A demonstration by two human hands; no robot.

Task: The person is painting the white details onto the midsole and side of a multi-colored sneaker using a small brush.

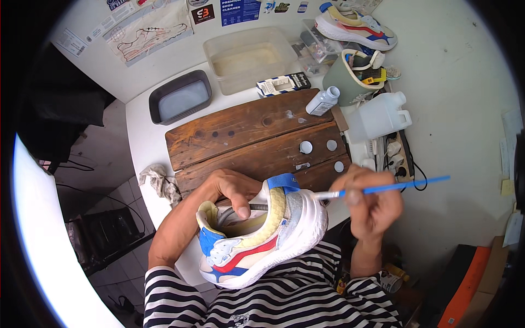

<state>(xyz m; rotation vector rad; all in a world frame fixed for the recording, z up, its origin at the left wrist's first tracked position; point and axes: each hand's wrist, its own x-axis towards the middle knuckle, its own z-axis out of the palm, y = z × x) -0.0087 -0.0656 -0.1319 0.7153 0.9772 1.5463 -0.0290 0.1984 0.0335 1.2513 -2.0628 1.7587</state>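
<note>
Fingers (240, 192) of the left hand (232, 188) curl into the opening of a white sneaker (262, 235) with red, blue and yellow panels, gripping it at lower centre of the frame, over a striped shirt (284, 298). Behind it, mid-frame, a wooden board (246, 134) lies on the white counter (145, 136). Right of the shoe, the right hand (372, 205) pinches a blue brush (394, 187), its white tip touching the heel.

I count two white sneakers with red and blue panels (257, 240) (355, 24), two plastic tubs, one grey (180, 98), one clear (249, 52), one blue-handled brush (383, 188), three white round caps (306, 147).
</note>
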